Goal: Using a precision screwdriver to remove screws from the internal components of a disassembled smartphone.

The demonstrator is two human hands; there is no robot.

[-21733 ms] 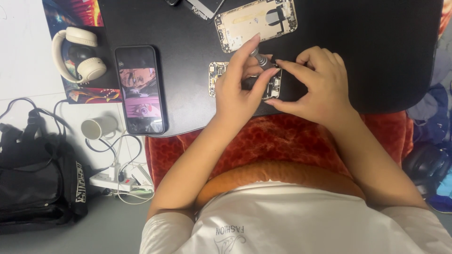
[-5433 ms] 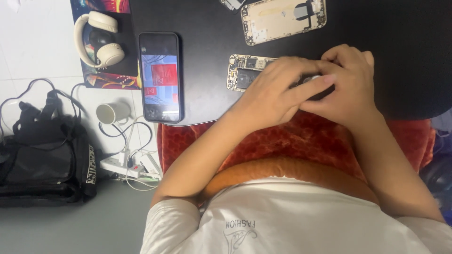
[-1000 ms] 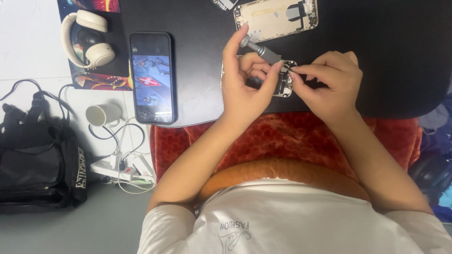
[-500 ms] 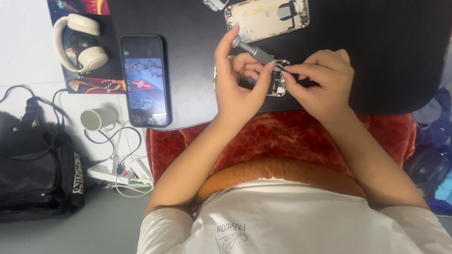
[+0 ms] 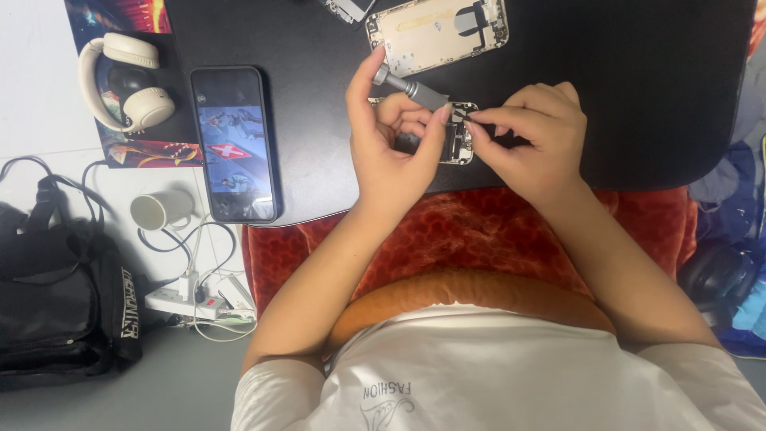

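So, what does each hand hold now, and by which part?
Left hand grips a grey screwdriver by its handle; right hand pinches the opened phone part at its edge.

table black | screwdriver grey | headphones cream | cushion red-orange, honeycomb pattern

screwdriver tip: hidden by fingers | small part: cut off at top edge

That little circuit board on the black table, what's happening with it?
A person is working on the small circuit board at the near edge of the black table. The left hand holds a grey screwdriver angled down to it, while the right hand pinches the board's right side. An opened phone shell lies above; an intact phone plays video at left.
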